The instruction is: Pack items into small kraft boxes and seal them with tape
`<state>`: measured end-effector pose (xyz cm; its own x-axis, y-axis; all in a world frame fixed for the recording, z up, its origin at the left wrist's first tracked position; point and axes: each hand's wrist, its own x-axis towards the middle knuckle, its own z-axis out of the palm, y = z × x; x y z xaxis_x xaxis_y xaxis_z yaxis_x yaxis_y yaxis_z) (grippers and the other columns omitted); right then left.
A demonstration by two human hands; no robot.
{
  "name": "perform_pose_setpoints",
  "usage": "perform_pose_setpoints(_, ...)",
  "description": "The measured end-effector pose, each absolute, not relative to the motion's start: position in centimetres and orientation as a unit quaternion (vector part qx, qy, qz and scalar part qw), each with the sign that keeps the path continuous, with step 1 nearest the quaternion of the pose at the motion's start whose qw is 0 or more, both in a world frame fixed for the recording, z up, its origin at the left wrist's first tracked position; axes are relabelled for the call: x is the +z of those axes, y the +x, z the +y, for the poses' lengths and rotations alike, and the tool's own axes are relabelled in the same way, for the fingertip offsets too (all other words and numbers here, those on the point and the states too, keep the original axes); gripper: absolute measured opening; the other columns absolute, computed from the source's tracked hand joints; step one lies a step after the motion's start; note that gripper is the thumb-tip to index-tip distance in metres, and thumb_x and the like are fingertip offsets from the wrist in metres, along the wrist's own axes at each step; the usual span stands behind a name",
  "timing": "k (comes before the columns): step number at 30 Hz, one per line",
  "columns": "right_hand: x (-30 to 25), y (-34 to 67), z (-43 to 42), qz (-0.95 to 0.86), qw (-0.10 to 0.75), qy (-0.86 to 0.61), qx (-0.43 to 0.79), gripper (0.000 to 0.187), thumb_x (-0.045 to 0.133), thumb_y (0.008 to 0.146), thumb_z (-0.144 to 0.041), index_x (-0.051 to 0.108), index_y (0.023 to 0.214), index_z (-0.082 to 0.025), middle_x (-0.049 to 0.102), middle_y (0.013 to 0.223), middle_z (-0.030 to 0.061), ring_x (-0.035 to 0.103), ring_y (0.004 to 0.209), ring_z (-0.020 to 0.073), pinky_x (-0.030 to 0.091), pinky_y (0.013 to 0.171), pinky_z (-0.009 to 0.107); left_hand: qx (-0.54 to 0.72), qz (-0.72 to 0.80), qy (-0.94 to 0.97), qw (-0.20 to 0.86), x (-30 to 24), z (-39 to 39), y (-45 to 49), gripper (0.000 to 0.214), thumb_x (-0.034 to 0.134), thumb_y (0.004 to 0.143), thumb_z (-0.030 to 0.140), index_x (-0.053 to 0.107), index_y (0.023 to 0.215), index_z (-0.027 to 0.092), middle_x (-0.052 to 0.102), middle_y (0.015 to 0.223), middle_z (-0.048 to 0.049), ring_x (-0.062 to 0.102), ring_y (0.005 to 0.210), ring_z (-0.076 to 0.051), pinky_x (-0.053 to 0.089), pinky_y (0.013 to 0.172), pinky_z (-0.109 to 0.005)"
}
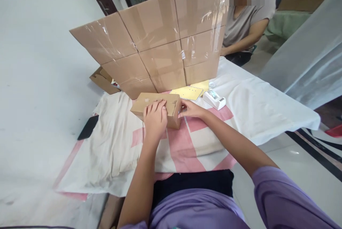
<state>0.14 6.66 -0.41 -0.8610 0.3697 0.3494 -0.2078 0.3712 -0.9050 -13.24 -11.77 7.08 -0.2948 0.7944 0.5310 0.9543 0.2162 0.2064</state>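
A small closed cardboard box (139,105) lies on the cloth-covered table in front of me. My left hand (156,116) rests flat on its top, fingers stretched out across the lid. At the box's right end, my right hand (188,109) has its thumb and fingers bent close together against the end face. What those fingers pinch, if anything, is too small to make out. Just right of that hand sits a white tape dispenser (214,99) with a roll of clear tape in it. Yellow sheets (187,93) lie behind the box.
A tall taped cardboard panel (160,43) stands across the table behind the box. An open carton (103,80) is at the left back, and a black phone-like slab (88,128) lies at the left edge. Another person (244,29) sits beyond the panel on the right.
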Motion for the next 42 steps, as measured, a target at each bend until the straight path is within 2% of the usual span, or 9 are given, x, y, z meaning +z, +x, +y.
perform_pose_setpoints(11, -0.7, -0.2, 6.9, -0.764, 0.253, -0.051, 0.591, 0.08, 0.096, 0.058, -0.042, 0.066, 0.129, -0.019, 0.072, 0.122, 0.0103, 0.066, 0.105, 0.0276, 0.053, 0.092, 0.04, -0.24, -0.777, -0.556, 0.173, 7.4, -12.3, -11.1, 0.045, 0.031, 0.107, 0.033, 0.064, 0.136, 0.02, 0.065, 0.144, -0.0072, 0.055, 0.137, -0.028, 0.035, 0.118, -0.048)
perform_pose_setpoints(16, 0.0, 0.4, 7.0, -0.781, 0.215, -0.036, 0.585, 0.079, 0.094, 0.062, -0.042, 0.065, 0.133, -0.021, 0.071, 0.126, 0.0104, 0.067, 0.107, 0.0278, 0.052, 0.098, 0.044, -0.235, -0.788, -0.531, 0.206, 6.9, -12.8, -9.6, 0.05, 0.028, 0.108, 0.036, 0.063, 0.138, 0.017, 0.065, 0.144, -0.0102, 0.056, 0.135, -0.032, 0.038, 0.117, -0.052)
perform_pose_setpoints(22, 0.6, 1.0, 6.8, -0.81, 0.195, -0.06, 0.55, 0.075, 0.091, 0.068, -0.044, 0.065, 0.134, -0.02, 0.07, 0.129, 0.012, 0.066, 0.114, 0.0305, 0.052, 0.1, 0.045, -0.241, -0.781, -0.536, 0.212, 6.3, -13.6, -9.5, 0.055, 0.042, 0.103, 0.05, 0.06, 0.141, 0.015, 0.059, 0.151, -0.0109, 0.052, 0.142, -0.032, 0.04, 0.118, -0.049)
perform_pose_setpoints(26, 0.5, 1.2, 7.0, -0.814, 0.2, -0.074, 0.54, 0.082, 0.09, 0.067, -0.055, 0.062, 0.137, -0.021, 0.068, 0.133, 0.014, 0.066, 0.116, 0.0323, 0.052, 0.097, 0.045, -0.255, -0.772, -0.553, 0.184, 6.2, -13.7, -10.1, 0.054, 0.044, 0.102, 0.054, 0.063, 0.137, 0.017, 0.058, 0.152, -0.0099, 0.052, 0.143, -0.03, 0.04, 0.12, -0.048)
perform_pose_setpoints(28, 1.3, 1.4, 6.9, -0.795, 0.248, -0.08, 0.548, 0.083, 0.083, 0.071, -0.067, 0.062, 0.138, -0.023, 0.066, 0.136, 0.0151, 0.065, 0.119, 0.0335, 0.053, 0.097, 0.046, -0.265, -0.772, -0.552, 0.172, 6.3, -13.7, -10.3, 0.054, 0.044, 0.102, 0.055, 0.064, 0.136, 0.018, 0.058, 0.151, -0.0098, 0.053, 0.143, -0.03, 0.041, 0.12, -0.048)
perform_pose_setpoints(31, 4.3, 1.4, 6.0, -0.766, 0.367, -0.115, 0.515, 0.062, 0.067, 0.085, -0.072, 0.067, 0.127, -0.026, 0.068, 0.131, 0.0134, 0.066, 0.117, 0.0309, 0.053, 0.096, 0.046, -0.264, -0.769, -0.558, 0.166, 6.3, -13.7, -10.3, 0.063, 0.045, 0.1, 0.063, 0.063, 0.138, 0.017, 0.057, 0.152, -0.0124, 0.053, 0.143, -0.032, 0.042, 0.119, -0.05)
perform_pose_setpoints(34, 8.8, 0.1, 3.6, -0.801, 0.411, -0.137, 0.413, 0.032, 0.066, 0.094, -0.054, 0.074, 0.105, -0.025, 0.073, 0.11, 0.0096, 0.068, 0.106, 0.0268, 0.053, 0.093, 0.042, -0.243, -0.765, -0.571, 0.173, 6.3, -13.7, -9.9, 0.088, 0.052, 0.087, 0.08, 0.06, 0.142, 0.011, 0.052, 0.155, -0.0191, 0.05, 0.144, -0.036, 0.042, 0.119, -0.052)
perform_pose_setpoints(38, 13.6, -3.8, -0.4, -0.902, 0.285, -0.069, 0.317, 0.02, 0.063, 0.097, -0.035, 0.077, 0.106, -0.023, 0.071, 0.11, 0.0079, 0.067, 0.095, 0.0222, 0.053, 0.084, 0.036, -0.22, -0.773, -0.566, 0.181, 6.4, -13.7, -9.7, 0.103, 0.066, 0.076, 0.08, 0.057, 0.143, 0.003, 0.056, 0.149, -0.0265, 0.054, 0.14, -0.041, 0.042, 0.119, -0.054)
perform_pose_setpoints(42, 14.9, -7.2, -2.7, -0.976, 0.154, -0.059, 0.14, 0.025, 0.055, 0.1, -0.023, 0.08, 0.101, -0.023, 0.068, 0.111, 0.0091, 0.064, 0.098, 0.0231, 0.047, 0.083, 0.035, -0.222, -0.77, -0.574, 0.169, 6.5, -13.9, -10.1, 0.085, 0.073, 0.079, 0.068, 0.064, 0.137, 0.005, 0.069, 0.133, -0.0244, 0.057, 0.135, -0.042, 0.042, 0.118, -0.054)
